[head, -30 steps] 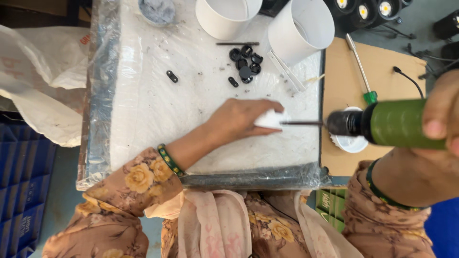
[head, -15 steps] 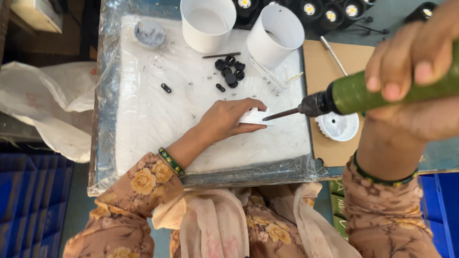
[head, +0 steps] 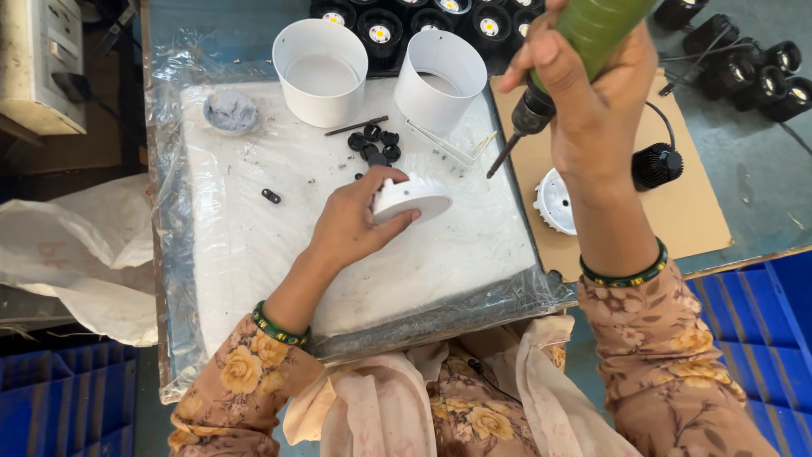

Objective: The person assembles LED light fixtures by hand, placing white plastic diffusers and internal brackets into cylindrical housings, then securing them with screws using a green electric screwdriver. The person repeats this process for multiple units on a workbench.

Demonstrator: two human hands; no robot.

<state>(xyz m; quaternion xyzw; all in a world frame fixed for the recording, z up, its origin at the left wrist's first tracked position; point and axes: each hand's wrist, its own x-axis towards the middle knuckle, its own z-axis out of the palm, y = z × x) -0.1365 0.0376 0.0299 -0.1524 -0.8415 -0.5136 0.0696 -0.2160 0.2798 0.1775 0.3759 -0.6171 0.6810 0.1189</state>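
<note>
While a white disc (head: 412, 198) is clamped by the left hand (head: 355, 222), a green screwdriver (head: 584, 42) is gripped at one o'clock by the right hand (head: 592, 101).

Green screwdriver (head: 592, 30), white disc (head: 412, 199), floral sleeves (head: 237, 393).

- Bright, even overhead light; soft shadow lies just under the left hand (head: 355, 224) fingers.
- Glare on the plastic sheet (head: 169, 195) left of them.
- Right hand (head: 592, 93) slightly blurred.
</note>
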